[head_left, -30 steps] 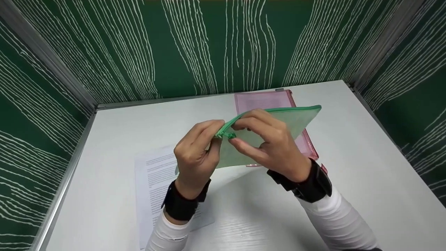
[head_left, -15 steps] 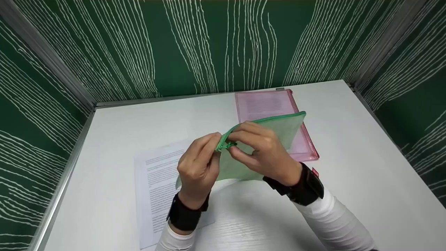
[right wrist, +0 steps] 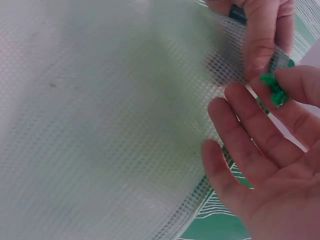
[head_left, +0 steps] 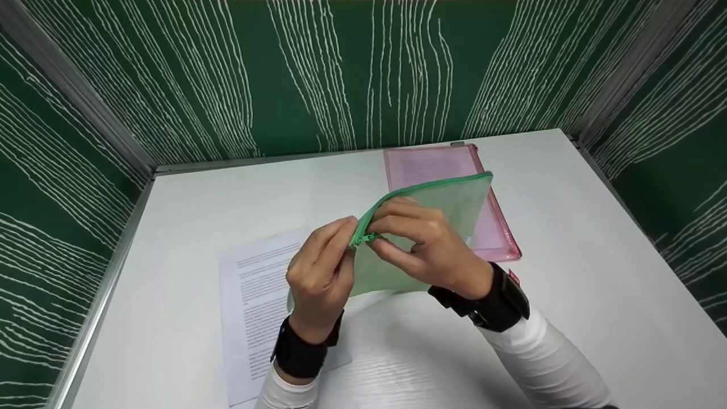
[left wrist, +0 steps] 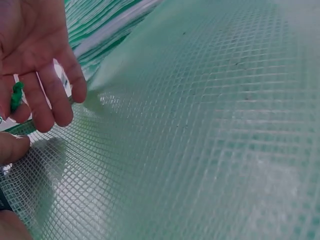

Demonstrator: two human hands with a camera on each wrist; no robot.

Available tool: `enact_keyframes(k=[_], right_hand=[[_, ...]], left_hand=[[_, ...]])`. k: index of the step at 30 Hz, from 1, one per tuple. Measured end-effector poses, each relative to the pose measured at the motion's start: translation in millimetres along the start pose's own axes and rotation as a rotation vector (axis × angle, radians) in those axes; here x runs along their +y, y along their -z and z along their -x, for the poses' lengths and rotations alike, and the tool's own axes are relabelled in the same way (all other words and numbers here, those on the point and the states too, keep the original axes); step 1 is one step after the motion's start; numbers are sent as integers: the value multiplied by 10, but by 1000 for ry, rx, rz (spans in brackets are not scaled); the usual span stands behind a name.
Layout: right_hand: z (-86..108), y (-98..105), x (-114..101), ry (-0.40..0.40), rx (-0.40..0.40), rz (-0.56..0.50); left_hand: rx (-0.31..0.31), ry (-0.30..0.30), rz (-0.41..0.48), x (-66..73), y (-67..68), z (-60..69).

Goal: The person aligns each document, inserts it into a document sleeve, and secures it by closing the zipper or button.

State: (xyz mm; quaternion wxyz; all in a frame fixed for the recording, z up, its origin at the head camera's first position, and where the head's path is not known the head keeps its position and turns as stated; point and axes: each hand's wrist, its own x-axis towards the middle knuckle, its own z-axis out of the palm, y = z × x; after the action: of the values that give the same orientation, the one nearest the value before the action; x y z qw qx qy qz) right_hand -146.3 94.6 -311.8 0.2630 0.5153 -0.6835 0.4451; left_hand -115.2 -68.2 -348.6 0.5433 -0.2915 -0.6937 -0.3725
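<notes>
A translucent green mesh zip pouch [head_left: 443,207] is held up above the table, its green zipped edge on top. My left hand [head_left: 321,275] pinches its near left corner between thumb and fingers. Just right of that corner, my right hand [head_left: 429,244] pinches a small green tab, with its other fingers against the zipped edge. In the right wrist view the green tab [right wrist: 274,91] shows between thumb and forefinger of my right hand [right wrist: 270,150]. The left wrist view shows the mesh [left wrist: 200,120] filling most of the picture.
Behind the pouch lies a pink zip pouch [head_left: 434,165] with a printed sheet inside, at the table's back right. Printed sheets [head_left: 241,318] lie on the white table [head_left: 187,227] at the left, partly under my left arm. Green walls with white lines [head_left: 295,74] enclose the table.
Both hands have moved slightly down toward the table's front with the green pouch. Its far right corner has shifted left, and my right hand has come a little closer to my left.
</notes>
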Motion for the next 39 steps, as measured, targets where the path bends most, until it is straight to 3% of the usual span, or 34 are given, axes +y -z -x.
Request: enact_keyframes(k=[4, 12, 18, 21, 25, 28, 33, 39], right_hand=[[3, 37, -6, 10, 14, 4], [59, 102, -6, -50, -13, -119], [118, 127, -63, -240, -120, -268], [129, 106, -96, -302, -112, -251], [127, 74, -102, -258, -56, -183], [125, 75, -100, -238, -33, -213], [131, 102, -97, -280, -19, -298], [150, 103, -87, -309, 1, -299]], left_hand=[[-11, -24, 29, 28, 5, -26], [-49, -33, 92, 53, 11, -48], [-75, -41, 49, 36, 22, -18], [-87, -56, 23, 30, 18, -10], [-97, -64, 21, 37, 5, -6], [-96, -54, 48, 46, -7, -5], [-87, -24, 112, 55, -21, 0], [-86, 27, 154, 56, -29, 12]])
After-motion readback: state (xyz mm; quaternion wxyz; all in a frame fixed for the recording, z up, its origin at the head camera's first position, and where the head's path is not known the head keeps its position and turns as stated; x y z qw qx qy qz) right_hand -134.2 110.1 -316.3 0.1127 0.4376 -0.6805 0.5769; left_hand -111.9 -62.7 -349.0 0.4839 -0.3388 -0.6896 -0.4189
